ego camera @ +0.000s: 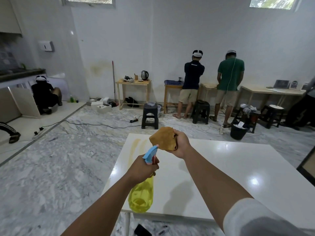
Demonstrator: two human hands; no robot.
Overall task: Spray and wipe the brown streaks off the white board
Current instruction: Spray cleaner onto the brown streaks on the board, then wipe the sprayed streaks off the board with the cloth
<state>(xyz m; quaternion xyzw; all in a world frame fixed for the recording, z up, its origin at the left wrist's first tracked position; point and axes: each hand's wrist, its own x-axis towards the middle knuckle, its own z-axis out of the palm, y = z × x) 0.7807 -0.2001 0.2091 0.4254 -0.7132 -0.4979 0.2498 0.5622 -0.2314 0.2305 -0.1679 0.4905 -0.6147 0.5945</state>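
A glossy white board point(221, 176) lies flat before me as a tabletop. Two or three pale brown streaks point(134, 147) run along its far left part. My left hand point(144, 169) grips the neck of a yellow spray bottle point(141, 196) with a blue nozzle, held above the board's left side, the nozzle aimed toward the streaks. Just right of the streaks, my right hand point(182, 145) is raised over the board and closed on a crumpled brown cloth point(163, 138).
The marble floor point(59, 167) spreads to the left. Black stools point(150, 116) and a black bucket point(238, 132) stand beyond the board. Two people work at wooden tables along the far wall; another crouches at the left. Cables cross the floor. A dark object point(142, 230) lies under the board.
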